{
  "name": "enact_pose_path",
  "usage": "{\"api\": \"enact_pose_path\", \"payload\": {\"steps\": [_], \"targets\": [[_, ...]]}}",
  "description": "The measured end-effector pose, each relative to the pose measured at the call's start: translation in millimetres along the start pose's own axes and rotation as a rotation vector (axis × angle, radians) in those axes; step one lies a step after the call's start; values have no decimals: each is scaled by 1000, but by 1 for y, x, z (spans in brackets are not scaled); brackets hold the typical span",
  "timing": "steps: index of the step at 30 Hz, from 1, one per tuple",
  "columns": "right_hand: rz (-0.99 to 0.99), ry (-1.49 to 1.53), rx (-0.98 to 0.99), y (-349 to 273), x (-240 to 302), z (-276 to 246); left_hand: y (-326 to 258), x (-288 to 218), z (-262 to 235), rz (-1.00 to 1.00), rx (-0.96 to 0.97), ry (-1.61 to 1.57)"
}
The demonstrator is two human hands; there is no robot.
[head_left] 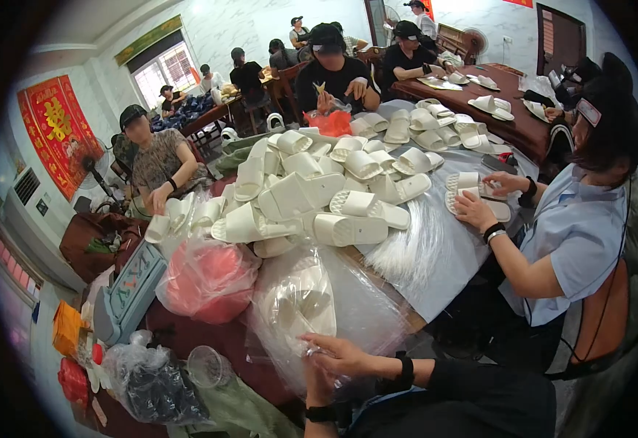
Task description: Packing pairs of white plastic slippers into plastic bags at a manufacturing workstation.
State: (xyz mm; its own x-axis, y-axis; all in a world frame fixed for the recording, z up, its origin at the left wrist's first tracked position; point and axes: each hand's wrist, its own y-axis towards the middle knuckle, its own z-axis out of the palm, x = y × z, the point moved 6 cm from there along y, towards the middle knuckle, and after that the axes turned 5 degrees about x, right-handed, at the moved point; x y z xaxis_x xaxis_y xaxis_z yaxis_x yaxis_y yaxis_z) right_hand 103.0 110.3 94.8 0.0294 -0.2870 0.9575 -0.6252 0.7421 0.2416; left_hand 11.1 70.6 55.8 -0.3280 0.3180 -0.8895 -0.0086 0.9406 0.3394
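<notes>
Around one long table (435, 270), workers sort a heap of white slippers (311, 197), the landmark for everything else here.

Far left of the heap, a red wall hanging with gold figures (55, 131) covers the wall beside a window. Below it and nearer, an orange box (66, 328) and a dark bundle in a clear bag (151, 390) sit low at the table's left end, likely kept off the working surface. Just left of the heap, below it, a red item in a thin plastic bag (209, 281) rests against a pale blue-grey case (130, 288).

Directly in front of the heap, at the near edge, the wearer's two hands meet on a clear plastic bag holding a white slipper (308, 306). The left hand (319, 376) comes up from below the bag; how far its grip closes cannot be told. The right hand (341, 355) lies on the bag's lower edge, fingers curled and pinching the film, apparently holding the mouth so the slipper stays inside.

Right of the heap, a person in a pale blue shirt (574, 241) presses both hands on a pair of slippers, laid flat, sole patterns up. Beyond the heap, an orange-red bag (331, 123) stands before a seated worker in black.
</notes>
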Motion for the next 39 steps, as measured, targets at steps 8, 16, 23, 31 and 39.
{"api": "enact_pose_path", "payload": {"steps": [8,16,23,31,39], "targets": [[29,209,12,-10,16,7,-27,44,-2,-31,33,177],[-247,-238,-59,-13,11,4,-34,66,10,-560,16,-724],[-188,-158,-90,-20,10,-5,-34,72,9,-415,151,-445],[-318,-434,23,-17,10,6,-21,34,10,-290,12,-1644],[-310,-986,257,-27,25,39,-21,47,25,-528,217,-1312]]}}
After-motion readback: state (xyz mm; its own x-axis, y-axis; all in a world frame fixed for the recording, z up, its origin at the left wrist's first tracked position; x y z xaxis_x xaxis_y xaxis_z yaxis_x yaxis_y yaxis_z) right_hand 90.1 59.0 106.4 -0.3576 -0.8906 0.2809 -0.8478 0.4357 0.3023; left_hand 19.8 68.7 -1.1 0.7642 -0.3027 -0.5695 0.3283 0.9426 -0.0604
